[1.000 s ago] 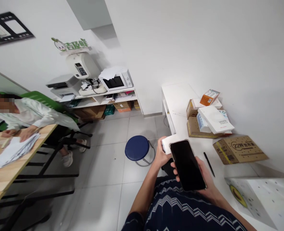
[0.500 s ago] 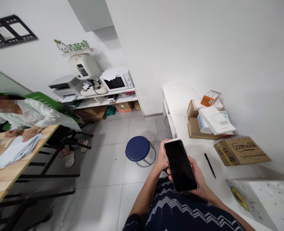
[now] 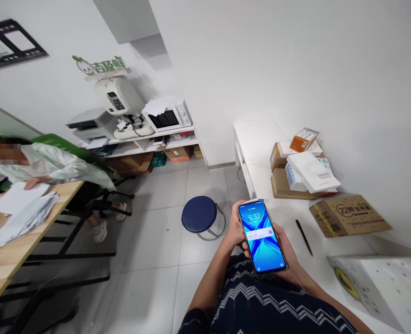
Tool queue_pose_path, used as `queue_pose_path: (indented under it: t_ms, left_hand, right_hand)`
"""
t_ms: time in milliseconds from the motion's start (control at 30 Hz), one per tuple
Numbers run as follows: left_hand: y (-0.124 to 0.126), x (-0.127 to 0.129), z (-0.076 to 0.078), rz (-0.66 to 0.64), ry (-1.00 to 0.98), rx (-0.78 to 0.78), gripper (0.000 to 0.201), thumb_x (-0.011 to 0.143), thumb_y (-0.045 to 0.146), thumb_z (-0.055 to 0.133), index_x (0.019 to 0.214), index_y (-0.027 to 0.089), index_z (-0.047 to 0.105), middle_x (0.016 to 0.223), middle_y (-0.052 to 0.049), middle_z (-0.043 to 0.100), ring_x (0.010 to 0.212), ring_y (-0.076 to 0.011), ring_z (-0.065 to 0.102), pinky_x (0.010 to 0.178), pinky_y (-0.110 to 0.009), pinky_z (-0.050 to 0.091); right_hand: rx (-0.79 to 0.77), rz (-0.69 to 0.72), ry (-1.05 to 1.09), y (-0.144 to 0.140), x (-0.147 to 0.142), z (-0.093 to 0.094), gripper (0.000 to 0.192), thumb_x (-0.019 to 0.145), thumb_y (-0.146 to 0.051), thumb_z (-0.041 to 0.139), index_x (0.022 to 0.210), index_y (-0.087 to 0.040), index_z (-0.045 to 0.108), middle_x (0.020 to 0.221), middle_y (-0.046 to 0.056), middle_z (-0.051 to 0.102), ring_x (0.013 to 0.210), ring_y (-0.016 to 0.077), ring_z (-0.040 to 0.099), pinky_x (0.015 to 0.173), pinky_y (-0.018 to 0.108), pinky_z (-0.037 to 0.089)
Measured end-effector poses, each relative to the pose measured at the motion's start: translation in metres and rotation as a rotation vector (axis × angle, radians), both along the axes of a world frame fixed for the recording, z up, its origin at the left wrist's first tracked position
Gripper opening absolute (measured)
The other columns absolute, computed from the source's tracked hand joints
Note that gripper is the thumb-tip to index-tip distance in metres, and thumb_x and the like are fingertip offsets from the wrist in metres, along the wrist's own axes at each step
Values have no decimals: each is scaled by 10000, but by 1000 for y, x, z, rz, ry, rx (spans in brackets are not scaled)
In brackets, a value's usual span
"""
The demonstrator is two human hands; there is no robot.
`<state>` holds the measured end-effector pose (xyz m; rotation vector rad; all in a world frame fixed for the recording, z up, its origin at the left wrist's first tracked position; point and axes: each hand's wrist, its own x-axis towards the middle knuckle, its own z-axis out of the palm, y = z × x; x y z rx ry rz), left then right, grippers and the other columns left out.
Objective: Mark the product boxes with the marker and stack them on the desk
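A smartphone (image 3: 263,250) in a clear case is held upright in front of my body, its lit lock screen showing 5:32 and a notification over a blue wallpaper. My left hand (image 3: 235,227) grips its left edge, with some fingers curled behind it. Along the right edge my right hand (image 3: 288,250) is closed on the same phone, its fingers partly hidden behind the case. A black pen (image 3: 303,237) lies on the white table (image 3: 257,141), just right of my right hand.
Small boxes (image 3: 309,171) and a cardboard carton (image 3: 351,215) stand against the wall. An avocado-printed box (image 3: 382,287) sits at lower right. A blue stool (image 3: 198,214) is on the floor. At a wooden table (image 3: 66,195) on the left, a person handles papers (image 3: 31,218).
The phone's screen has gone from black to lit, showing the lock screen. Both my hands keep their hold. The person at the left has lifted or shifted a sheet of paper.
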<state>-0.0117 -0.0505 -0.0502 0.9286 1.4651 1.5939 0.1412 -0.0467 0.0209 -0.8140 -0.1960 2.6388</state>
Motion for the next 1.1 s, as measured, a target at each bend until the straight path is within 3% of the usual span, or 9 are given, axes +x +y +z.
queue_pose_path:
  t_ms: [233,333,500,600,667,733,767,900,1100]
  left_hand:
    - [0,-3,-4,-92,110,78,837,542,378,846,1278,213,483,1238,-109,616,1130,-302,613,1007,-421,459]
    - [4,-3,-3,-36,105,47,789,537,325,834,1235,204,488,1205,-99,606,1097,-286,607,962,-399,470]
    - [7,-11,-1,85,143,0,746,589,282,843,1227,216,461,1197,-97,594,1084,-259,611,934,-370,472]
    - [8,-18,-1,139,138,-15,772,580,296,859,1222,221,437,1196,-105,592,1078,-261,615,928,-371,475]
    - [8,-20,0,167,139,-21,786,568,306,868,1217,225,433,1205,-110,587,1088,-267,610,929,-374,475]
    - [9,-19,2,172,129,-18,799,558,326,879,1212,229,432,1195,-107,588,1077,-267,612,921,-375,480]
    - [9,-18,4,164,124,-14,800,559,336,883,1211,233,431,1182,-103,592,1062,-263,616,915,-375,484]
    - [8,-13,8,108,132,4,782,585,337,871,1221,237,426,1163,-97,596,1036,-256,621,908,-378,490]
    - [8,-7,12,120,128,-32,782,561,334,880,1212,247,454,1200,-96,574,1088,-265,590,943,-385,478]
  right_hand:
    - [29,16,-41,3,3,-8,498,866,-565,575,1053,-130,731,950,143,802,904,323,760,814,452,601]
    - [82,4,-48,5,8,-8,525,862,-570,573,1121,-138,722,1006,137,800,913,315,756,832,438,598]
    - [185,-171,-174,13,34,-20,518,883,-580,555,1173,-173,695,1109,113,779,930,277,743,875,402,582]
    - [425,-297,-465,23,58,-57,563,847,-609,608,1258,-225,634,1176,86,746,1002,274,711,939,421,549]
    - [725,-309,-817,29,74,-93,595,815,-583,654,1308,-254,592,1167,63,726,1010,265,687,970,430,521]
    - [1073,-131,-1185,34,86,-130,602,818,-605,589,1286,-227,614,1078,74,710,1004,283,658,976,465,501]
    - [1134,-87,-1260,34,89,-147,599,779,-587,614,1246,-212,643,1043,85,701,1028,309,637,1012,501,466]
    - [1181,-11,-1422,25,93,-191,530,692,-459,628,1142,-187,699,1107,165,658,1158,424,547,1082,633,326]
    - [1128,-2,-1507,8,91,-212,493,715,-351,608,1156,-149,695,1302,254,581,1317,508,396,1100,692,232]
